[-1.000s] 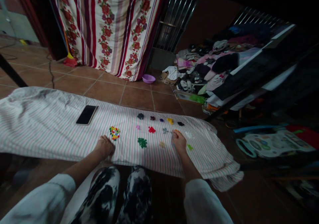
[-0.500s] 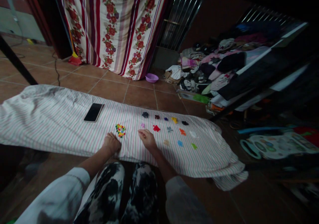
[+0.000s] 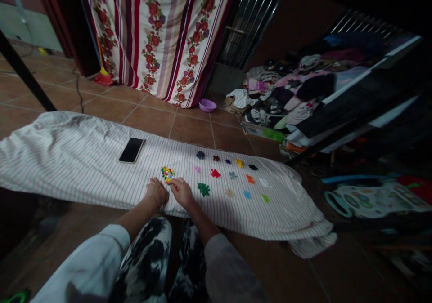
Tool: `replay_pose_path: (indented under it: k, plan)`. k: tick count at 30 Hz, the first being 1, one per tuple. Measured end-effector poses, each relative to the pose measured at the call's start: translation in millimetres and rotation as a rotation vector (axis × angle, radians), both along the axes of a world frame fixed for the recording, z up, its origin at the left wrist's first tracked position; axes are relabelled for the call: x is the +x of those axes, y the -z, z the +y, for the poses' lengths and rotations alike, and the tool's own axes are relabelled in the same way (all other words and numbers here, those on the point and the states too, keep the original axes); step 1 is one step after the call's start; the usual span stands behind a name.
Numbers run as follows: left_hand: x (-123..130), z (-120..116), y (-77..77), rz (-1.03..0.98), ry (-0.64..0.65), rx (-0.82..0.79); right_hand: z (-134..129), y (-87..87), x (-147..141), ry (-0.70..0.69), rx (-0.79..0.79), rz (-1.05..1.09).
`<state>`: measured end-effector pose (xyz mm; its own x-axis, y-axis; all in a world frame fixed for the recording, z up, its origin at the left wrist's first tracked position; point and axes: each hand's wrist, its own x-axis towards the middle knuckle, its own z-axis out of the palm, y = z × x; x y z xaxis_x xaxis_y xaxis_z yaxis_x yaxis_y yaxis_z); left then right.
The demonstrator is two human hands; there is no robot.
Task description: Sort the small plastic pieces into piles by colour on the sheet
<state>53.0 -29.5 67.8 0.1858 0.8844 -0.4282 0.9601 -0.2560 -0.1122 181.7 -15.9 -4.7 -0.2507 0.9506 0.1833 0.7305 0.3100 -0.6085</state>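
Observation:
A small heap of mixed-colour pieces point(image 3: 167, 174), mostly yellow, green, red and white, lies on the striped cloth point(image 3: 101, 159). Close below its left side, my left hand point(image 3: 157, 192) rests on the cloth, fingers stretched out and holding nothing visible. My right hand point(image 3: 181, 191) touches the heap's lower right edge with its fingertips pinched together; anything between them is too small to make out. Just right of that hand is a green pile point(image 3: 204, 189). Farther right lie single-colour piles, among them red point(image 3: 215, 173), pink point(image 3: 197, 169), beige point(image 3: 229, 193) and blue point(image 3: 247, 194).
A phone point(image 3: 132, 150) lies on the cloth left of the heap. More piles, such as yellow point(image 3: 239, 163), orange point(image 3: 249, 179) and lime green point(image 3: 265, 198), sit to the right. Beyond are a purple basin point(image 3: 207, 105), a floral curtain point(image 3: 155, 37) and heaped clothes point(image 3: 293, 87).
My right hand has moved left from beside the single-colour piles to the mixed heap, uncovering the green pile. My left hand stays beside the heap. The view has shifted slightly.

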Motion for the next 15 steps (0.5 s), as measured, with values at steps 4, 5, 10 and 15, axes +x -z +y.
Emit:
replay_pose_path:
  k: [4,5,10,15]
  plan:
    - [-1.2,0.1,-1.4,-0.022,0.003,0.000,0.9,-4.3,-5.1,0.024,-0.017,-0.073]
    - [-1.7,0.2,-1.5,-0.029,0.007,0.000,1.4,-5.2,-6.0,0.028,-0.019,-0.087]
    - [-3.4,0.9,0.0,-0.050,0.019,0.007,5.5,-8.0,-9.8,0.043,-0.013,-0.142]
    - [-2.7,1.0,1.7,-0.043,0.020,0.011,11.9,-12.0,-11.3,0.024,-0.014,-0.216]
